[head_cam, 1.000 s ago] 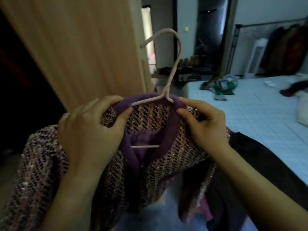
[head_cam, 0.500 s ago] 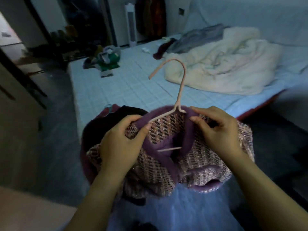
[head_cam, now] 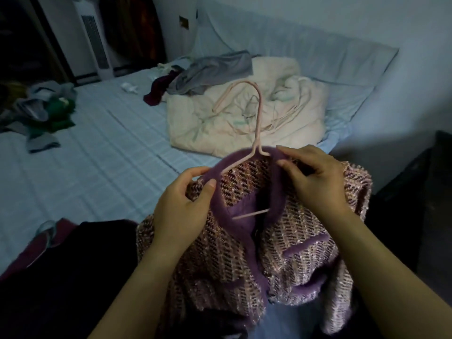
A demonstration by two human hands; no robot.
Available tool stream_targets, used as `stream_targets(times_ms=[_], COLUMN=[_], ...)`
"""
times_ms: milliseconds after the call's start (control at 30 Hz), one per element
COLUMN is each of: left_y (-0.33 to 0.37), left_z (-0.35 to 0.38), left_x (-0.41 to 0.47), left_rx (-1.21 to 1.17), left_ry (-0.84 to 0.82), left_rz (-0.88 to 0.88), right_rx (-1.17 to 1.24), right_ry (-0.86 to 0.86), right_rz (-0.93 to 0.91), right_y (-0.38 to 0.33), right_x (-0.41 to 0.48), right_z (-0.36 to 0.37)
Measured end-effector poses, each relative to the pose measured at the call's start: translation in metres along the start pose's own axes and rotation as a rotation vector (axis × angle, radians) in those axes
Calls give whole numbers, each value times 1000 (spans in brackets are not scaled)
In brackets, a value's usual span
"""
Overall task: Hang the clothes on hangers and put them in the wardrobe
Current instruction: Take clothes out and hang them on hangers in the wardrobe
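Note:
A pink and purple tweed jacket [head_cam: 288, 245] with a fuzzy purple collar hangs on a pale pink hanger [head_cam: 258, 123], whose hook stands up over the bed. My left hand [head_cam: 183, 206] pinches the collar and shoulder on the left side. On the right, my right hand [head_cam: 315, 179] pinches the collar beside the hanger's neck. The hanger's lower bar shows inside the open neckline. The wardrobe is out of view.
A bed [head_cam: 102, 148] with a pale checked sheet lies ahead. On it sit a cream duvet [head_cam: 244, 113] with loose hangers [head_cam: 288, 113], a grey garment [head_cam: 212, 69], a dark red one [head_cam: 159, 91] and a green and grey pile [head_cam: 46, 111]. Dark clothes [head_cam: 63, 277] lie lower left.
The view has swung from the wooden wardrobe door round to the bed. Both hands have kept their hold on the jacket's collar, and the jacket now hangs over the bed's near edge.

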State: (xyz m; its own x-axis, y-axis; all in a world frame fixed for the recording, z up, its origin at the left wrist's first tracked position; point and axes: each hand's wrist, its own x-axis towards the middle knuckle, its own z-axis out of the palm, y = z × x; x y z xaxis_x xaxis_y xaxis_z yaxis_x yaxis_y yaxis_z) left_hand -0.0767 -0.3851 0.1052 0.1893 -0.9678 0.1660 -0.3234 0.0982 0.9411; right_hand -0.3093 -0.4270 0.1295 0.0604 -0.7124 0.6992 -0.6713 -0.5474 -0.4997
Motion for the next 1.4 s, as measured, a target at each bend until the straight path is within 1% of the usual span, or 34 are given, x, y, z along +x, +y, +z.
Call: stream_targets(times_ms=[100, 167, 267, 467, 600, 700, 867, 967, 1100, 1167, 1267, 1333, 1400], left_y=[-12, -24, -46, -91, -113, -126, -139, -141, -134, -126, -122, -139, -173], left_z=[9, 9, 1, -18, -25, -30, -40, -54, -93, -130, -198, -248, -295], left_x=[51, 74, 103, 159, 181, 194, 189, 167, 122, 100, 78, 69, 66], left_rx=[-54, -55, -24, 61, 169, 244, 345, 423, 513, 560, 668, 685, 654], left_ry=[0, 4, 65, 261, 429, 544, 662, 727, 847, 898, 952, 915, 790], left_rz=[-38, -71, -121, -243, -348, -426, -527, -579, -634, -642, -604, -581, -591], right_rx=[-28, 3, 77, 196, 322, 416, 524, 599, 735, 796, 833, 777, 669], right_ry=[-38, -77, -147, -339, -485, -620, -806, -895, -962, -960, -948, -950, -972], right_rz=[-14, -12, -33, -87, -125, -145, -202, -224, -265, -284, -292, -281, -299], right_y=[25, 41, 61, 90, 106, 111, 107, 86, 24, -22, -92, -133, -157], right_x=[39, 55, 81, 139, 167, 181, 179, 161, 130, 118, 109, 100, 88], right_z=[29, 54, 102, 213, 284, 333, 390, 410, 430, 441, 461, 481, 508])
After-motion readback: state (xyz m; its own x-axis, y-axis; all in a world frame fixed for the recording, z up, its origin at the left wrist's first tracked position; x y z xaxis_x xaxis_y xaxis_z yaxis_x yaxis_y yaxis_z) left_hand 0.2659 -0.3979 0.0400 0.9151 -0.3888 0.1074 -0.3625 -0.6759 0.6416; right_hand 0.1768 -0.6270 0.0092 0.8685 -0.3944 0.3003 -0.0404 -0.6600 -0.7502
